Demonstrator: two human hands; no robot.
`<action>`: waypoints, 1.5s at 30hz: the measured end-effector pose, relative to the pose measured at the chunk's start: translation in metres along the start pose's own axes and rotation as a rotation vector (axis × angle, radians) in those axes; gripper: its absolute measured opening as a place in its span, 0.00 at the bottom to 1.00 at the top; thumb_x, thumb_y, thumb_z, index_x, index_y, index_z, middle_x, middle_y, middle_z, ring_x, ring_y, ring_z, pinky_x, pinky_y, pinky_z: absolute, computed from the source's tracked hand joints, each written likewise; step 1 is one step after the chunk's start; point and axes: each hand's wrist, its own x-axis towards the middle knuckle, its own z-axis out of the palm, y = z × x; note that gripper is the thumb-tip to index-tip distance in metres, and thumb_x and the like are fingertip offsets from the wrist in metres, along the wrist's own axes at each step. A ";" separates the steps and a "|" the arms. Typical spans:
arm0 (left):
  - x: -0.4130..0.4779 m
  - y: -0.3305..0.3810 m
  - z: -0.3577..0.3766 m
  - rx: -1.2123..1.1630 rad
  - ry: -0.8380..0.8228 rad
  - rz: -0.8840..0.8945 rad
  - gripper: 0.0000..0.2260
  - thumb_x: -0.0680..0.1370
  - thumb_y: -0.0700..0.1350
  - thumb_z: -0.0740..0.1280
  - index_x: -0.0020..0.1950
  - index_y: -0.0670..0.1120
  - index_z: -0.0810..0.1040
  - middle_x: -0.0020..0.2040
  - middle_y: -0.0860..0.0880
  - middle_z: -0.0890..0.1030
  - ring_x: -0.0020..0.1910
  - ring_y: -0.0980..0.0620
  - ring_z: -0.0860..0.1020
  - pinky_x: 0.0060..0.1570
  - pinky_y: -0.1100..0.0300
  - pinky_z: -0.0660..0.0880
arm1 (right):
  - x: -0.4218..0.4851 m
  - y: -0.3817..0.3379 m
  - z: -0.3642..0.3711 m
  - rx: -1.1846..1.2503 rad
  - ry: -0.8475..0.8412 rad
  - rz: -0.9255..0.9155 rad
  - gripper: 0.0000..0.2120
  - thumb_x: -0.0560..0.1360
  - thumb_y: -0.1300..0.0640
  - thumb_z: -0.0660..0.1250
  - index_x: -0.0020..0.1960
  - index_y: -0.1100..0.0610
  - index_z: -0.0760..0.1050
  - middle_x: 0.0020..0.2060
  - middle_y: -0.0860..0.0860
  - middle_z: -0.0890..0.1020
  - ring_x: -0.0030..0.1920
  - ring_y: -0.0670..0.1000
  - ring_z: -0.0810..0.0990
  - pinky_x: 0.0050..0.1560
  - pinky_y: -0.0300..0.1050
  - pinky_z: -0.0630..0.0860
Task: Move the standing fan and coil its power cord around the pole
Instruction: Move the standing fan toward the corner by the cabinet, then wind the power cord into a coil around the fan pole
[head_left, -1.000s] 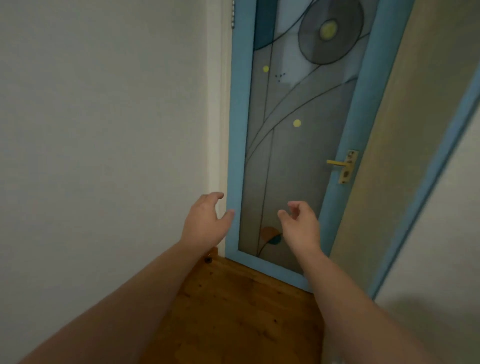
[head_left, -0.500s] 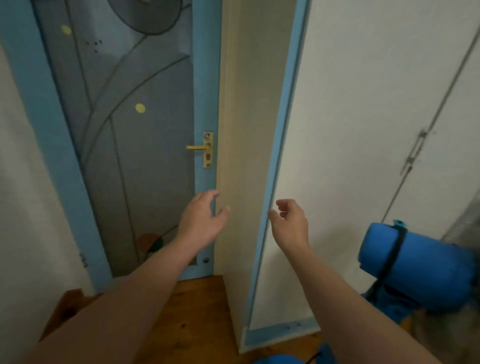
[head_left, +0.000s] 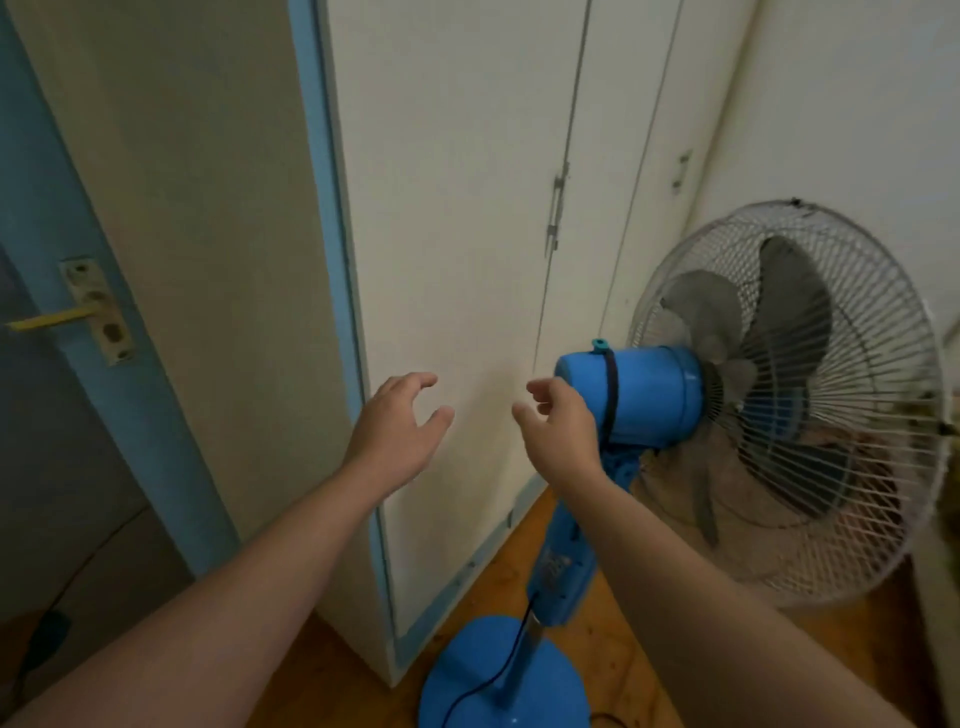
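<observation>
A blue standing fan stands at the right on a wooden floor. Its blue motor housing (head_left: 649, 395) points toward me, with a wire cage and grey blades (head_left: 789, 395) behind it. The blue pole (head_left: 563, 566) runs down to a round blue base (head_left: 467, 680). A dark power cord (head_left: 498, 670) hangs from the pole over the base. My right hand (head_left: 561, 431) hovers with loosely curled fingers just left of the motor housing, holding nothing. My left hand (head_left: 400, 431) is raised in front of the white wall, fingers relaxed and empty.
A white cupboard with tall doors (head_left: 467, 234) stands right behind the fan. A blue-framed door with a brass handle (head_left: 57, 317) is at the left. A dark cable (head_left: 47, 639) lies on the floor at the lower left.
The view has swung right from the blue door to the cupboard, bringing the whole fan into sight. Both hands stay raised and empty; the right one is now beside the motor housing.
</observation>
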 end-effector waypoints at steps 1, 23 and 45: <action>0.000 0.002 0.007 -0.009 -0.026 0.017 0.18 0.74 0.46 0.66 0.63 0.45 0.73 0.62 0.45 0.75 0.60 0.47 0.73 0.56 0.61 0.65 | -0.002 0.004 -0.006 -0.011 0.018 0.013 0.16 0.76 0.54 0.62 0.62 0.56 0.70 0.59 0.52 0.75 0.58 0.49 0.73 0.56 0.44 0.70; -0.077 -0.068 0.182 -0.088 -0.270 -0.046 0.18 0.76 0.47 0.64 0.66 0.47 0.71 0.64 0.47 0.73 0.63 0.50 0.71 0.56 0.62 0.64 | -0.070 0.205 0.007 -0.100 -0.013 0.192 0.13 0.76 0.54 0.61 0.60 0.55 0.71 0.54 0.50 0.76 0.52 0.47 0.73 0.49 0.41 0.69; -0.254 -0.370 0.560 -0.033 -0.575 -0.025 0.17 0.74 0.43 0.67 0.62 0.42 0.74 0.60 0.42 0.76 0.59 0.45 0.74 0.58 0.57 0.67 | -0.212 0.660 0.206 -0.290 -0.026 0.406 0.13 0.74 0.58 0.64 0.56 0.60 0.75 0.53 0.56 0.81 0.54 0.54 0.77 0.47 0.38 0.65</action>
